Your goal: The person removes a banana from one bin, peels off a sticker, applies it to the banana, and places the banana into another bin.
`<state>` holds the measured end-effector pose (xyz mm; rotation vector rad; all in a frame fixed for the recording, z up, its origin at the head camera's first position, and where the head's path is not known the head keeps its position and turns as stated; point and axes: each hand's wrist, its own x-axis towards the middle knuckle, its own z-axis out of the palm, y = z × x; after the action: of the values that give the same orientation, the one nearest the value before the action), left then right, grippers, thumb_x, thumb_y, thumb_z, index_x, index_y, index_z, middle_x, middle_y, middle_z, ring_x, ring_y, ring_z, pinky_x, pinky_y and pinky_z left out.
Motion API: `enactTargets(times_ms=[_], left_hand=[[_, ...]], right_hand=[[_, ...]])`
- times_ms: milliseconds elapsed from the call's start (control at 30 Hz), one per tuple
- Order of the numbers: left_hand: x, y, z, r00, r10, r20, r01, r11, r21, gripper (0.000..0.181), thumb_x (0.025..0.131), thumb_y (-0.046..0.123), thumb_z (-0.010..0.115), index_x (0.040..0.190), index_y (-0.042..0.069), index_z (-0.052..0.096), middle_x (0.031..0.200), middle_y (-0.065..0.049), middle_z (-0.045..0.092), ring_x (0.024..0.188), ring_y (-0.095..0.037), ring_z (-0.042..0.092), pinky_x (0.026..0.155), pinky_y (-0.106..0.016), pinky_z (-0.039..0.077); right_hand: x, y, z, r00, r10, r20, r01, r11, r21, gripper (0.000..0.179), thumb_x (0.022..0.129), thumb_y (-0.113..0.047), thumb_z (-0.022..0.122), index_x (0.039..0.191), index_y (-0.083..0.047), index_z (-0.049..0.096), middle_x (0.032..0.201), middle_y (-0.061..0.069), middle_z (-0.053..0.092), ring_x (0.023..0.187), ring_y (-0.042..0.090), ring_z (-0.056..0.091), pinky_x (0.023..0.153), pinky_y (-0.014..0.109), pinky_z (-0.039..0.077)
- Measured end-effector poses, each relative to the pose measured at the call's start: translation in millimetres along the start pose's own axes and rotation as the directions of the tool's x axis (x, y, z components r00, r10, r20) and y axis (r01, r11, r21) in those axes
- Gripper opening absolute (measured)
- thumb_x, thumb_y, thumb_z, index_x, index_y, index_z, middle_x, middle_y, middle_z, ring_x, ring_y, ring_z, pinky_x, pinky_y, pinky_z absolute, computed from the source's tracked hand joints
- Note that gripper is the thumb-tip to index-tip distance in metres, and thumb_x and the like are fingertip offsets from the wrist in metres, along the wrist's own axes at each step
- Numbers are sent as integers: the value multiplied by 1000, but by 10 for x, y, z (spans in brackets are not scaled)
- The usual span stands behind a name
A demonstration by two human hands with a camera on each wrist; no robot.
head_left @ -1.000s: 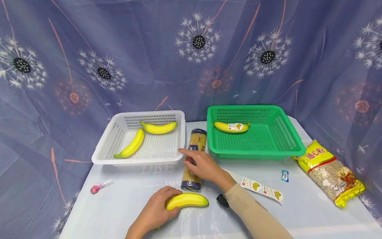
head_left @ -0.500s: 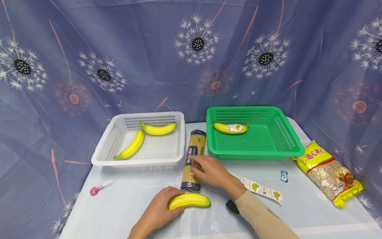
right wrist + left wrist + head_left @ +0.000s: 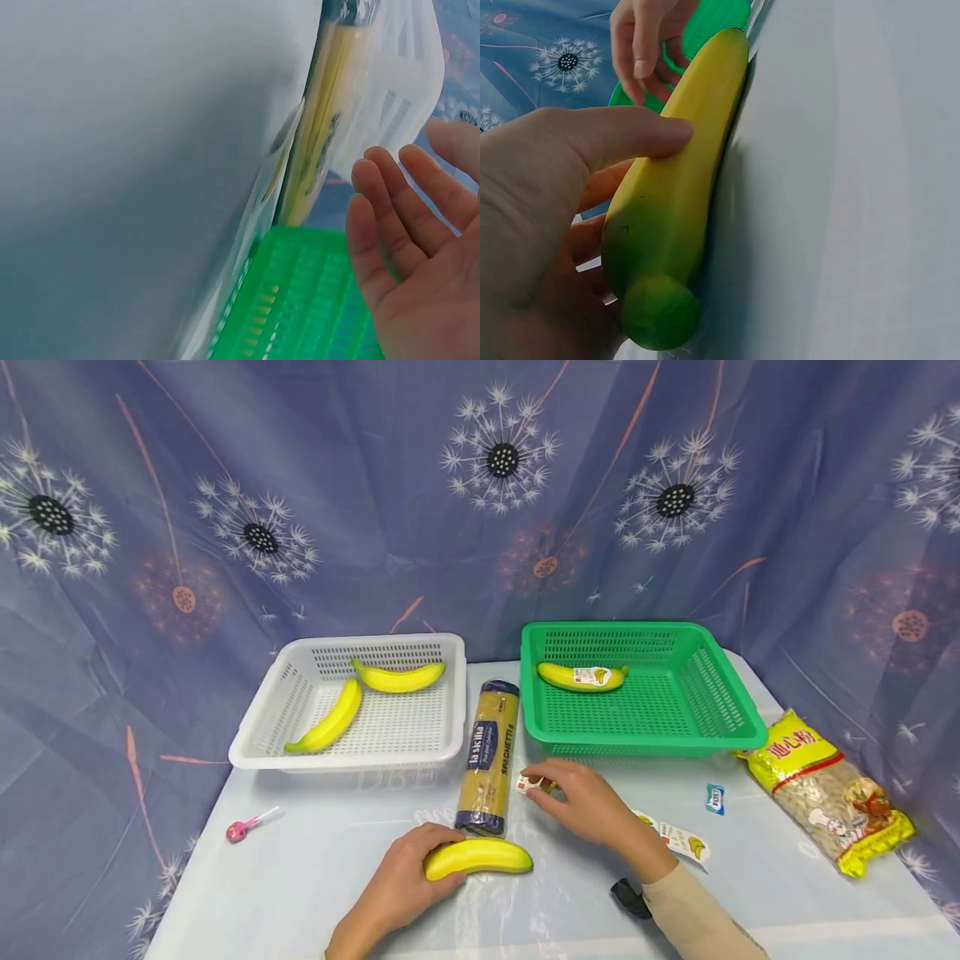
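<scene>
My left hand (image 3: pixel 411 877) grips a yellow banana (image 3: pixel 483 857) at the table's front, thumb on one side and fingers on the other. Its green tip (image 3: pixel 660 311) faces the left wrist camera. My right hand (image 3: pixel 588 802) hovers over a strip of banana stickers (image 3: pixel 684 841), whose middle it hides in the head view. Its fingers (image 3: pixel 390 202) are loosely bent and hold nothing in the right wrist view. Just left of that hand lies a pack of spaghetti (image 3: pixel 489 760). A banana (image 3: pixel 583 677) bearing a sticker sits in the green basket (image 3: pixel 645 746).
A white basket (image 3: pixel 345 763) with two bananas stands at the back left. On the left lies a pink lollipop (image 3: pixel 238 831). To the right are a small teal-and-white packet (image 3: pixel 715 799) and a yellow-ended food bag (image 3: pixel 828 793). A black object (image 3: pixel 630 897) sits beside the right wrist.
My right hand has moved right and toward me, off the spaghetti pack, uncovering its label and the left end of the sticker strip. The left hand keeps hold of the banana, almost unmoved.
</scene>
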<state>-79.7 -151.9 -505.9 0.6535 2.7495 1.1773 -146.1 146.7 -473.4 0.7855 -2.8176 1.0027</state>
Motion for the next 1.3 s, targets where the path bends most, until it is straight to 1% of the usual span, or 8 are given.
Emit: enactTargets(times_ms=[267,400,500,567,700,833,1033,1300], left_hand=[[-8,-7,-11,1000,3,-4,-3,1000,-8,39,78,32,81,113,31,64,108,19,60,95,-5,56,81,-32,48],[-4,3,-21,1000,-7,-8,7,1000,-23,39,78,31,81,113,30,65,108,18,60,95,-6,56,82,-33,48],[-8,9,-23,1000,-11,-7,11,1000,-27,39,77,31,81,113,30,65,108,18,60,95,-6,56,82,-33,48],[-7,10,-17,1000,-8,-5,8,1000,-27,39,77,31,81,113,30,65,109,18,60,96,-6,56,83,-33,47],[-4,4,-3,1000,-1,-9,1,1000,-28,40,77,30,81,113,30,65,109,18,60,96,-6,56,83,-33,47],[0,-7,6,1000,6,-7,-6,999,-34,39,77,31,81,114,30,65,109,18,60,97,-7,56,83,-33,47],[1,-26,8,1000,2,1,-2,999,-39,39,79,34,80,114,31,65,109,18,59,97,-6,56,83,-33,48],[12,-6,-2,999,-16,28,18,999,-51,40,79,32,80,115,31,64,110,19,59,98,-6,56,84,-34,47]], right_hand=[[-179,187,-89,995,90,-46,-88,995,37,29,90,-25,70,117,-17,68,108,-6,64,93,13,60,77,36,52],[-236,273,-91,987,141,-72,-145,988,-53,33,86,-28,74,116,-14,68,108,0,64,99,20,59,83,42,49],[-269,322,-71,979,192,-62,-199,968,-153,43,81,-33,77,117,-12,67,107,2,62,102,25,57,86,45,46],[-288,343,-62,972,232,-45,-236,956,-176,49,77,-33,80,118,-11,65,103,1,60,98,25,56,83,44,46],[-315,367,-58,955,295,-13,-293,942,-163,45,72,-29,84,109,-10,66,85,0,52,80,19,49,69,37,41],[-322,367,-71,943,332,-23,-332,931,-153,35,69,-26,86,95,-11,68,83,0,51,79,20,48,71,38,40],[-310,357,-72,925,380,-9,-378,919,-113,49,70,-24,86,110,-6,64,85,1,54,76,19,48,68,36,41],[-300,369,-74,902,430,29,-430,903,-15,46,73,-20,83,113,-11,62,94,2,56,81,18,50,70,38,44]])
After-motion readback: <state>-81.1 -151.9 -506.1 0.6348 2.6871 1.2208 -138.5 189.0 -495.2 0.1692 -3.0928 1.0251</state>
